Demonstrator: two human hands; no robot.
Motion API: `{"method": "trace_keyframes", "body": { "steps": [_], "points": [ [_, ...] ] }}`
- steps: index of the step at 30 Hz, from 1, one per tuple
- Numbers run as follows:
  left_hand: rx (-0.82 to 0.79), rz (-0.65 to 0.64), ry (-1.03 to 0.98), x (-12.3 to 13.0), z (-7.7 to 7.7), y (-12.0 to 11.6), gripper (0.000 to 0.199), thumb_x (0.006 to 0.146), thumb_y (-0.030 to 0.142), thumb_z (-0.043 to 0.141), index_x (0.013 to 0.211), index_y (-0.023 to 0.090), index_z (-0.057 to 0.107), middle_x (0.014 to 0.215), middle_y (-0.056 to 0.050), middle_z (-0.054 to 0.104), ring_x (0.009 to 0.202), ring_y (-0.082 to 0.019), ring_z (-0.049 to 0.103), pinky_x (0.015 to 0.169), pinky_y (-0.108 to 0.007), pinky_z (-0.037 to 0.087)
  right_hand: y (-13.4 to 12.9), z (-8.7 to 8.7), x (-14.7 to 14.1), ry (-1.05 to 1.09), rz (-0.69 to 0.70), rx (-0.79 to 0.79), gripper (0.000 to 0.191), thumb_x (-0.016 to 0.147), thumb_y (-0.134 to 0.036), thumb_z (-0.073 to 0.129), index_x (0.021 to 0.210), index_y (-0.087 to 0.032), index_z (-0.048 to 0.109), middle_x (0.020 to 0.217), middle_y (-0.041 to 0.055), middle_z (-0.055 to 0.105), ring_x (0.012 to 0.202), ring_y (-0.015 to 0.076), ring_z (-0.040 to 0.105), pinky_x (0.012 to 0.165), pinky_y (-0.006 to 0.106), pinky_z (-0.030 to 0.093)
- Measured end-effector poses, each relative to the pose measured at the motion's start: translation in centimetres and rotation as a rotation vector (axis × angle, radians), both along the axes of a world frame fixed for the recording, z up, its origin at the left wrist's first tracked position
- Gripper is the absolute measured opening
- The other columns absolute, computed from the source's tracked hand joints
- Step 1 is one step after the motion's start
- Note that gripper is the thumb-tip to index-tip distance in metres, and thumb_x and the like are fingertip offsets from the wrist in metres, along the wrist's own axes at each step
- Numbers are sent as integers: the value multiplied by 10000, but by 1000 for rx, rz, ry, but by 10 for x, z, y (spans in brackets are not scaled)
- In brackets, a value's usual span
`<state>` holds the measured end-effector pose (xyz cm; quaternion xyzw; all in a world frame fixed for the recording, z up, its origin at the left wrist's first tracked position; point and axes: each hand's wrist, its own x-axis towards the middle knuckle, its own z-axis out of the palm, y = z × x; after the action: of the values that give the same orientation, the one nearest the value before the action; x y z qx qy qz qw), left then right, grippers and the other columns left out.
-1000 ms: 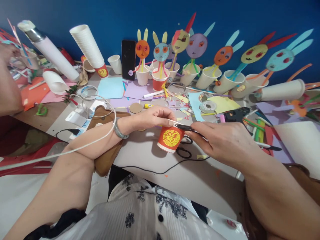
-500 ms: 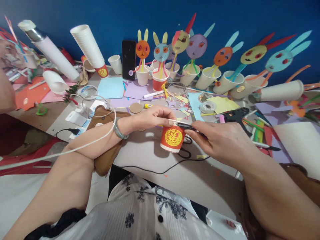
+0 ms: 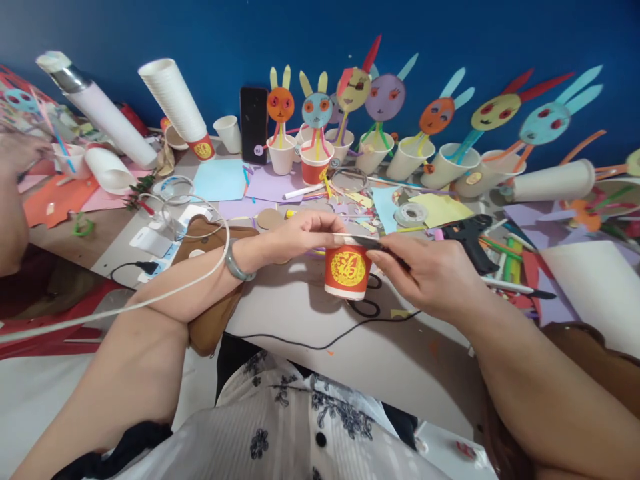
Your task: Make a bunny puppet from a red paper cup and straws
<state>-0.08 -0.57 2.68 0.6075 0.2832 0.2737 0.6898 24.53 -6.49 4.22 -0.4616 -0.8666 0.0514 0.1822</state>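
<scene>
A red paper cup (image 3: 347, 270) with a yellow round emblem is held upright above the table by my left hand (image 3: 316, 233), whose thumb and fingers pinch its rim at the left. My right hand (image 3: 417, 268) is closed on a thin black tool (image 3: 367, 243) lying across the cup's rim; its tip is too small to make out. Black scissor handles (image 3: 369, 307) lie on the table just behind the cup, their blades hidden.
Paper rabbit figures (image 3: 316, 110) stand in cups along the blue wall. A leaning cup stack (image 3: 173, 100), a phone (image 3: 254, 123) and a black glue gun (image 3: 473, 243) are around. A white cable crosses my left arm. Another person's hand (image 3: 23, 150) is at far left.
The cup has tilted slightly more upright, and the black tool has shifted a little on the rim. The other person's hand at the left has come further into view beside a cup.
</scene>
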Motion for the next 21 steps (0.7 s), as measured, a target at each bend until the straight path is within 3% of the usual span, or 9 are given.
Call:
{"method": "trace_keyframes", "body": {
  "steps": [5, 9, 12, 18, 21],
  "points": [
    [32, 100, -89, 2, -4, 1, 492, 733, 554, 944, 899, 138, 738, 919, -57, 751, 872, -168, 685, 804, -299, 552, 8, -3, -1, 329, -185, -88, 415, 1034, -603, 471, 788, -269, 468, 595, -17, 503, 550, 169, 494, 570, 314, 377],
    [52, 162, -148, 3, -7, 0, 487, 757, 551, 934, 930, 139, 741, 948, -51, 753, 898, -164, 687, 838, -302, 560, 12, -7, 0, 331, -215, -201, 442, 1063, -595, 448, 758, -278, 402, 631, 5, 541, 599, 184, 532, 590, 334, 406],
    [63, 216, -168, 4, -6, -1, 452, 771, 518, 934, 892, 145, 708, 899, -22, 721, 846, -135, 658, 846, -290, 553, 13, -11, 0, 341, -186, -196, 422, 1059, -570, 479, 769, -272, 409, 631, -6, 535, 585, 173, 519, 556, 316, 383],
    [21, 305, -216, 7, -11, -2, 441, 781, 493, 927, 880, 163, 649, 879, -1, 674, 838, -120, 637, 849, -280, 549, 15, -19, -1, 305, -249, -98, 599, 829, -775, 734, 796, -278, 402, 610, -52, 483, 527, 137, 434, 482, 292, 313],
    [1, 302, -227, 8, -13, -3, 448, 770, 487, 936, 876, 164, 643, 881, -1, 673, 854, -119, 637, 845, -269, 542, 15, -20, -2, 345, -262, -109, 629, 756, -746, 814, 818, -281, 396, 648, -35, 533, 559, 142, 441, 486, 297, 326]
  ]
}}
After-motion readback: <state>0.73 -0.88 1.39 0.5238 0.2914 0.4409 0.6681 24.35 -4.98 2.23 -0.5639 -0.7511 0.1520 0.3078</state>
